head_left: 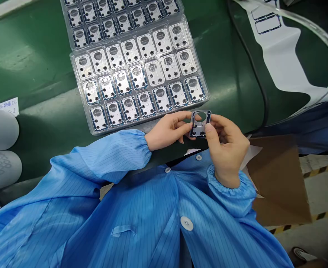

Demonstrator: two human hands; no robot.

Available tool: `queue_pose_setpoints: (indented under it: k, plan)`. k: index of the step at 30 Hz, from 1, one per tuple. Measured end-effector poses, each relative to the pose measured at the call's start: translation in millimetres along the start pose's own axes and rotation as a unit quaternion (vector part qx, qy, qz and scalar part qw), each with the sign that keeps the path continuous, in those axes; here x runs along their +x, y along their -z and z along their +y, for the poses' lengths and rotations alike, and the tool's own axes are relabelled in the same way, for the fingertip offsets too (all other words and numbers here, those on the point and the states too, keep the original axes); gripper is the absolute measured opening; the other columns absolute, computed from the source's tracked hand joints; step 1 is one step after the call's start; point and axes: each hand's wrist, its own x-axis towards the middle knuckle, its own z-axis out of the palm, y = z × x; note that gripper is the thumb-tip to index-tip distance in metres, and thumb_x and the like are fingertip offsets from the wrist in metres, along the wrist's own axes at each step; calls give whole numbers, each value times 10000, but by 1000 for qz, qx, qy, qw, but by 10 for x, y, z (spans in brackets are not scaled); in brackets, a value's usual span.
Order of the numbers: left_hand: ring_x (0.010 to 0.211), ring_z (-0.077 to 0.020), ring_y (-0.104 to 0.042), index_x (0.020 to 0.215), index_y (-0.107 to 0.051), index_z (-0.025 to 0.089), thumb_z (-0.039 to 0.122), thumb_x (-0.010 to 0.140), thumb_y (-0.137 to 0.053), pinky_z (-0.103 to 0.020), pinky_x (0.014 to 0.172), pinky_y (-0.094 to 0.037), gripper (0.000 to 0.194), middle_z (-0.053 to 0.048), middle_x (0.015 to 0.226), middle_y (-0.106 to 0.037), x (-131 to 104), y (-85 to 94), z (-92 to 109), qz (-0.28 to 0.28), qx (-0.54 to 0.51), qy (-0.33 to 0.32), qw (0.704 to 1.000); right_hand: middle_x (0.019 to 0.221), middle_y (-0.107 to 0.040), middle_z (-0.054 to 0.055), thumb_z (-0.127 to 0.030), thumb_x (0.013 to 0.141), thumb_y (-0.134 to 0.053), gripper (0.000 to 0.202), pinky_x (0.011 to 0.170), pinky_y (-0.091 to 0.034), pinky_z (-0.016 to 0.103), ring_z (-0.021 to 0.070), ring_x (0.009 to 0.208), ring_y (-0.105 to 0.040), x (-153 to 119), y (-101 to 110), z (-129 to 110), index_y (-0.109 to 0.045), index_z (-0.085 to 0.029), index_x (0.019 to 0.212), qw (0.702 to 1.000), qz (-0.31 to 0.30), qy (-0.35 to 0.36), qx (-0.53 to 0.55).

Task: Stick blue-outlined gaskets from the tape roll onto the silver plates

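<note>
Between both hands, in front of the tray's near right corner, is a small metal plate (pixel 199 128) with a large round hole, two small holes and a dark blue edge. My left hand (pixel 171 129) pinches its left edge. My right hand (pixel 227 143) grips the right edge, thumb on the face. Just beyond lies a clear plastic tray (pixel 83 122) of similar plates in rows. Plates in the nearest row (pixel 130 109) show dark blue edges, while those in the farthest row (pixel 130 51) look plain silver.
Behind it is another filled tray (pixel 72 45). A black cable (pixel 251 63), a clear tube (pixel 314 24) and a white backing strip (pixel 285 63) with dark frame-shaped outlines lie right. Grey cylinders (pixel 0 128) stand left. An open cardboard box (pixel 278 178) sits below right.
</note>
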Motion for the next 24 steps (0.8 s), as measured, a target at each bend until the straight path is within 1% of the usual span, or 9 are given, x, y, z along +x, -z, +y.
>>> queue_pose_setpoints:
  k: [1,3,6,8,11,14,16,21,24]
  plan:
    - [782,-159,-742,1231,-625,116,364,937,-644,-164,531,-517,384,-79,892,-737,-1,-1,6,0,2,1,1000,917,-714,41,-348,933,-621,286,615,-568,284,144,692,-648,10,13,9,-694,-219,1178,1000,-15,-16,21]
    - [775,-157,-740,1239,-620,103,319,947,-623,-162,527,-514,363,-75,871,-728,-4,-4,18,-3,7,6,1000,969,-717,49,-355,923,-638,360,605,-569,287,144,696,-647,38,38,20,-657,-233,1261,999,-23,-20,37]
    - [781,-165,-742,1245,-619,95,273,958,-592,-159,516,-505,339,-64,825,-710,-12,-8,35,-12,25,12,1000,1007,-719,55,-352,914,-654,428,639,-589,314,158,725,-653,97,76,6,-620,-252,1329,999,-25,17,14]
    - [792,-172,-744,1248,-624,98,267,962,-584,-158,514,-501,335,-63,829,-708,-19,-10,43,-17,35,13,999,989,-717,53,-343,925,-644,373,683,-604,333,169,760,-664,136,100,-17,-653,-255,1287,998,-42,38,7]
    - [796,-170,-741,1245,-635,103,281,969,-578,-161,523,-501,334,-75,888,-718,-22,-5,46,-21,37,11,999,948,-709,43,-305,933,-643,284,714,-609,333,174,796,-671,165,130,-40,-704,-254,1206,997,-59,45,25]
    - [795,-165,-738,1231,-647,105,320,978,-573,-166,530,-505,340,-92,960,-727,-15,7,40,-23,31,6,999,943,-702,30,-271,922,-664,300,715,-604,320,164,803,-671,159,146,-32,-704,-267,1220,996,-64,32,51]
    - [796,-163,-737,1236,-647,107,329,985,-563,-167,529,-505,345,-105,1014,-730,-8,14,36,-27,29,6,999,952,-704,25,-275,918,-675,307,724,-603,322,160,795,-672,147,150,-12,-705,-272,1223,995,-68,16,64]
    - [765,-151,-735,1278,-631,107,276,1004,-507,-166,498,-474,345,-130,1119,-723,-2,16,51,-30,40,13,999,956,-738,24,-356,948,-645,265,688,-600,321,148,713,-675,137,143,17,-725,-275,1187,993,-71,-42,85]
    - [746,-138,-729,1287,-633,113,263,1004,-498,-160,488,-458,347,-128,1146,-719,-7,13,63,-36,52,17,998,1012,-756,32,-381,963,-624,273,697,-602,318,157,755,-693,160,143,-2,-725,-279,1195,993,-63,-44,85]
